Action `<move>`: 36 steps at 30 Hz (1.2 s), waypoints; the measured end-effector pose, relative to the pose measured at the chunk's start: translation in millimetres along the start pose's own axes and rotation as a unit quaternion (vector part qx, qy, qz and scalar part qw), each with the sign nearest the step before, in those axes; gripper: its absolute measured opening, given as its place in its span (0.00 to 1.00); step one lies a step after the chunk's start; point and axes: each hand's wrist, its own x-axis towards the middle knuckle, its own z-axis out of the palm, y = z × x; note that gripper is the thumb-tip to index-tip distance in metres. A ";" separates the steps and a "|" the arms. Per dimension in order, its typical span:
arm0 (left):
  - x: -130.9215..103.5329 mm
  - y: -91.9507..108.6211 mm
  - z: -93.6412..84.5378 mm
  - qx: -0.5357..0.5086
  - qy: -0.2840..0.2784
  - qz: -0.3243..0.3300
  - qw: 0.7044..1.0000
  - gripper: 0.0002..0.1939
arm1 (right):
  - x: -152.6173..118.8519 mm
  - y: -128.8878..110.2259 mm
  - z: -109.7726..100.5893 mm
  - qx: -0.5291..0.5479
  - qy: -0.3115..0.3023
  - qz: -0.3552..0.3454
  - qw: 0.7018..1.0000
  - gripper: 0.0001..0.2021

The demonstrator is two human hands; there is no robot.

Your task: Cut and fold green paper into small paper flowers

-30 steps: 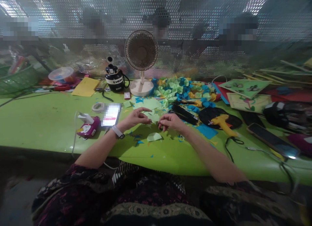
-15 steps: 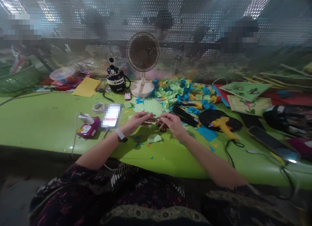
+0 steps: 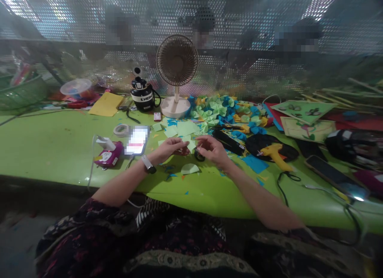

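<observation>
My left hand point(image 3: 172, 147) is closed in a pinch on a small pale green piece of paper point(image 3: 190, 143), which sticks up past its fingertips. Just to the right is my right hand point(image 3: 213, 151), its fingers curled toward the paper's edge; what it pinches, if anything, is too small to make out. Under the right fingertips a dark ring-shaped thing point(image 3: 199, 155) is partly hidden. A pale green half-round paper point(image 3: 190, 169) lies on the green table point(image 3: 167, 190) below the hands. More pale green sheets point(image 3: 187, 128) lie beyond them.
Behind the hands are a fan point(image 3: 177, 62), a black bottle point(image 3: 143, 95) and a heap of folded paper pieces point(image 3: 221, 110). A black stapler-like tool point(image 3: 229, 142) and a yellow glue gun point(image 3: 273, 155) lie right. A lit phone point(image 3: 137, 140) and purple device point(image 3: 109, 154) sit left.
My hands have moved apart a little, the right one shifting right. The pale green paper now shows clearly between them. The view has shifted slightly.
</observation>
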 end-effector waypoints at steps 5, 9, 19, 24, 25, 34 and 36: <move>0.3 -0.6 -0.2 0.010 -0.028 -0.021 0.999 0.19 | 1.4 3.5 0.4 -0.063 -0.046 -0.116 0.990 0.08; 0.7 -1.0 0.7 0.018 -0.017 -0.015 1.000 0.22 | 2.7 7.9 0.8 -0.079 -0.036 -0.157 0.984 0.07; 2.3 -9.3 1.0 0.052 -0.004 -0.004 0.999 0.16 | 3.5 9.6 6.3 -0.049 -0.001 -0.130 0.990 0.13; 2.1 -11.4 2.0 0.067 -0.007 0.035 0.997 0.15 | 2.4 7.4 9.1 -0.013 0.013 -0.042 0.999 0.19; 1.9 -11.4 2.4 0.071 -0.009 0.042 0.997 0.15 | 2.1 7.1 9.8 -0.001 0.012 -0.021 1.000 0.19; 0.8 -12.5 3.6 0.116 -0.042 0.067 0.990 0.13 | 0.9 5.5 11.2 0.008 0.025 0.034 0.999 0.20; 1.1 -13.1 3.7 0.123 -0.043 0.070 0.989 0.13 | 0.6 5.8 10.8 -0.004 0.018 0.030 0.999 0.19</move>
